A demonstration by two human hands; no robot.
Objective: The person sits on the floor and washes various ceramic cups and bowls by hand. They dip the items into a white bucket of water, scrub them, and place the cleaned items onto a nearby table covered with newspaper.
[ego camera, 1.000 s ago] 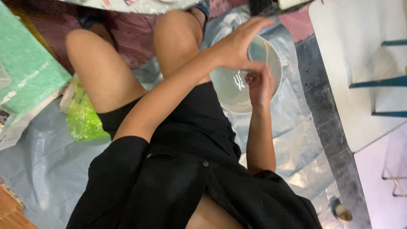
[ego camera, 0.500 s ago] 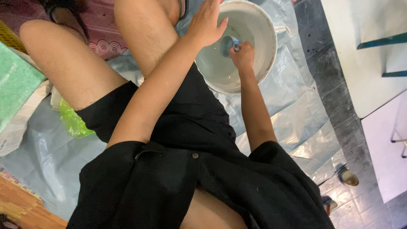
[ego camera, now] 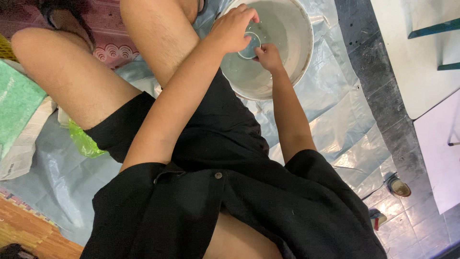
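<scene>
A large white basin (ego camera: 306, 43) with water stands on a grey plastic sheet in front of my knees. Over it, my left hand (ego camera: 232, 29) grips the rim of a small pale bluish bowl (ego camera: 249, 47). My right hand (ego camera: 268, 55) presses against the bowl's lower right edge, fingers curled on it. Both forearms reach forward over my black shorts and shirt. The inside of the bowl is partly hidden by my fingers.
A grey plastic sheet (ego camera: 335, 105) covers the floor. A green plastic bag (ego camera: 84, 141) lies by my left thigh, a green sack (ego camera: 19, 100) at far left. A white table (ego camera: 421, 62) stands at right, and a small cup (ego camera: 398, 187) sits on the tiles.
The view has shifted so the basin sits higher in frame. My left hand has closed onto the small bowl, and my right hand has come up against it.
</scene>
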